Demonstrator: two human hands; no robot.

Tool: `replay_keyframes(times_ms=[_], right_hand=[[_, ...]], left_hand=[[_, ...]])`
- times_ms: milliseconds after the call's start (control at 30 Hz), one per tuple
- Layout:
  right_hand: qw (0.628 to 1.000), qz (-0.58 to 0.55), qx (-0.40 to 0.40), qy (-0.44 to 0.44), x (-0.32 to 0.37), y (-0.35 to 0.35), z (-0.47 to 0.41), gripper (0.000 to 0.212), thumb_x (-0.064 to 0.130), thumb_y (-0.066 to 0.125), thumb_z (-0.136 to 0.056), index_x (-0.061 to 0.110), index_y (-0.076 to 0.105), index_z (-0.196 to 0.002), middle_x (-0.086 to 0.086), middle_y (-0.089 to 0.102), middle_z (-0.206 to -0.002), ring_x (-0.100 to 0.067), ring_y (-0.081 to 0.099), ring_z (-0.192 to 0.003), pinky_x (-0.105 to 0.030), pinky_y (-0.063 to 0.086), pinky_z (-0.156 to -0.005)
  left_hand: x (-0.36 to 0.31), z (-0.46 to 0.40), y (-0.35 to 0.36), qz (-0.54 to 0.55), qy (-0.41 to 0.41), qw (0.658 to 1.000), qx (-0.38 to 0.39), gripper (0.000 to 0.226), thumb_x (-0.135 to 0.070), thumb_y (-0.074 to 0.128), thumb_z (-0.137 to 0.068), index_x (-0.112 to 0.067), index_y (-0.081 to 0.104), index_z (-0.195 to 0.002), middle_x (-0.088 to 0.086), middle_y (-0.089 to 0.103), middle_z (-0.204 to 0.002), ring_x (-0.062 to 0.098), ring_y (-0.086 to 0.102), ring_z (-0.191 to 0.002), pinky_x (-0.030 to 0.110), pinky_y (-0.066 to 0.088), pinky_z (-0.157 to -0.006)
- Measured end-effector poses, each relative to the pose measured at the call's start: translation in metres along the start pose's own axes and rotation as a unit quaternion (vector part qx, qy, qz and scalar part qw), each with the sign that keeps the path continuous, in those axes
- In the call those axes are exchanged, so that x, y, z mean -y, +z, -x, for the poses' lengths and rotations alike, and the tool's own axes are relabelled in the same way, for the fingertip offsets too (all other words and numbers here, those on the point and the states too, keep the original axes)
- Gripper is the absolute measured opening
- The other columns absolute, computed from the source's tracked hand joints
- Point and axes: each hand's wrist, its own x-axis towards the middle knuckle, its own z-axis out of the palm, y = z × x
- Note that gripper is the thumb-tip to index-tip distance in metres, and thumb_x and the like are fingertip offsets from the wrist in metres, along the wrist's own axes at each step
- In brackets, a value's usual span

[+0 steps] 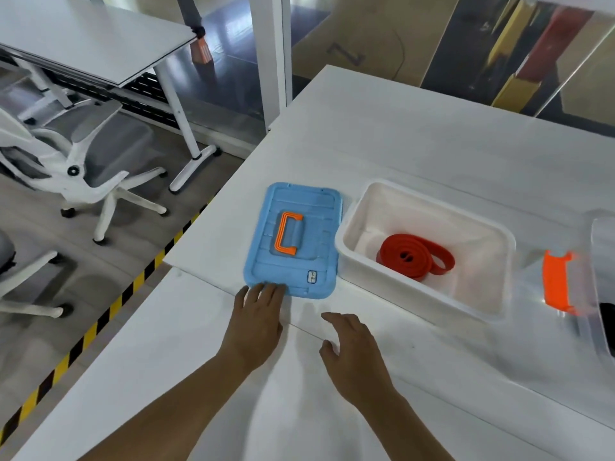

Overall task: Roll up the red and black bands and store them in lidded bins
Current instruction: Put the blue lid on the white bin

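A rolled red band (412, 256) lies inside an open white bin (362, 266) on the white table. To the bin's left a blue lid (316, 227) with an orange handle lies flat. My left hand (256, 322) has its fingertips on the lid's near left corner, fingers spread. My right hand (352, 351) hovers open over the table, in front of the bin, holding nothing. At the right edge stands a clear bin (602, 281) with an orange latch (557, 282); something black shows inside it.
The table's (399, 144) left edge runs diagonally, with yellow-black floor tape (109, 302) beside it. White office chairs (90, 161) and another desk (93, 38) stand to the left. A person's sleeve and hand (194, 18) show at the top.
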Motion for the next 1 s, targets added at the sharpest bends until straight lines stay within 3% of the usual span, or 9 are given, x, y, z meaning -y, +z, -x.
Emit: replay_keyframes(times_ms=[167, 300, 467, 600, 733, 833, 900, 1000], right_hand=[[1.000, 0.002, 0.011, 0.003, 0.000, 0.004, 0.003, 0.052, 0.026, 0.058, -0.101, 0.031, 0.045, -0.151, 0.011, 0.052, -0.145, -0.008, 0.049, -0.133, -0.023, 0.037, -0.115], [1.000, 0.005, 0.009, 0.009, -0.007, 0.003, 0.005, 0.052, 0.026, 0.056, -0.103, 0.034, 0.041, -0.152, 0.012, 0.048, -0.148, -0.008, 0.046, -0.136, -0.024, 0.035, -0.117], [1.000, 0.005, 0.014, 0.016, -0.012, 0.002, 0.011, 0.051, 0.026, 0.055, -0.102, 0.034, 0.042, -0.151, 0.011, 0.049, -0.146, -0.009, 0.046, -0.136, -0.025, 0.034, -0.117], [1.000, -0.004, 0.014, 0.020, -0.008, 0.001, 0.014, 0.051, 0.026, 0.056, -0.103, 0.033, 0.042, -0.151, 0.010, 0.050, -0.144, -0.010, 0.048, -0.133, -0.025, 0.037, -0.116], [0.999, -0.011, 0.013, 0.028, -0.005, 0.004, 0.018, 0.051, 0.029, 0.058, -0.103, 0.036, 0.041, -0.150, 0.011, 0.050, -0.145, -0.009, 0.049, -0.133, -0.026, 0.039, -0.116], [0.999, -0.018, 0.009, 0.032, -0.009, 0.002, 0.021, 0.051, 0.029, 0.057, -0.103, 0.037, 0.040, -0.150, 0.011, 0.049, -0.144, -0.009, 0.049, -0.133, -0.027, 0.039, -0.117], [0.999, -0.019, 0.008, 0.029, -0.015, 0.001, 0.023, 0.050, 0.027, 0.056, -0.103, 0.036, 0.041, -0.150, 0.010, 0.050, -0.141, -0.010, 0.049, -0.131, -0.027, 0.041, -0.115], [0.999, -0.019, 0.011, 0.037, -0.017, 0.002, 0.028, 0.050, 0.027, 0.055, -0.102, 0.036, 0.041, -0.149, 0.010, 0.050, -0.139, -0.009, 0.049, -0.130, -0.026, 0.039, -0.114]], left_hand=[[-0.006, -0.004, -0.003, 0.030, 0.014, 0.999, -0.042, 0.054, -0.003, 0.078, -0.072, -0.012, 0.066, -0.124, 0.011, 0.065, -0.115, 0.032, 0.065, -0.095, 0.042, 0.057, -0.079], [0.003, -0.024, -0.009, 0.010, -0.012, 0.998, -0.053, 0.053, -0.010, 0.084, -0.069, -0.015, 0.067, -0.119, 0.011, 0.067, -0.116, 0.034, 0.065, -0.101, 0.045, 0.057, -0.086], [0.001, -0.023, -0.010, -0.022, 0.025, 0.998, -0.048, 0.042, 0.000, 0.083, -0.065, -0.012, 0.066, -0.101, 0.007, 0.063, -0.086, 0.029, 0.061, -0.076, 0.042, 0.056, -0.078], [-0.007, -0.013, -0.014, -0.029, 0.061, 0.996, -0.059, 0.030, 0.006, 0.075, -0.063, -0.012, 0.065, -0.084, 0.006, 0.060, -0.077, 0.027, 0.059, -0.069, 0.041, 0.056, -0.071], [-0.006, -0.009, -0.008, -0.003, 0.027, 0.999, -0.038, 0.037, -0.009, 0.080, -0.069, -0.014, 0.063, -0.101, 0.007, 0.062, -0.095, 0.027, 0.061, -0.075, 0.039, 0.055, -0.068], [0.003, -0.021, -0.015, -0.006, -0.001, 1.000, -0.024, 0.051, -0.023, 0.089, -0.062, -0.014, 0.066, -0.107, 0.010, 0.065, -0.104, 0.030, 0.063, -0.079, 0.042, 0.054, -0.066], [0.008, -0.030, -0.018, -0.029, 0.006, 1.000, -0.005, 0.057, -0.026, 0.093, -0.054, -0.015, 0.067, -0.104, 0.008, 0.066, -0.096, 0.030, 0.062, -0.077, 0.043, 0.053, -0.066], [0.010, -0.032, -0.014, -0.068, 0.050, 0.996, -0.006, 0.052, -0.009, 0.092, -0.052, -0.015, 0.064, -0.096, 0.004, 0.061, -0.081, 0.027, 0.060, -0.068, 0.041, 0.051, -0.066]])
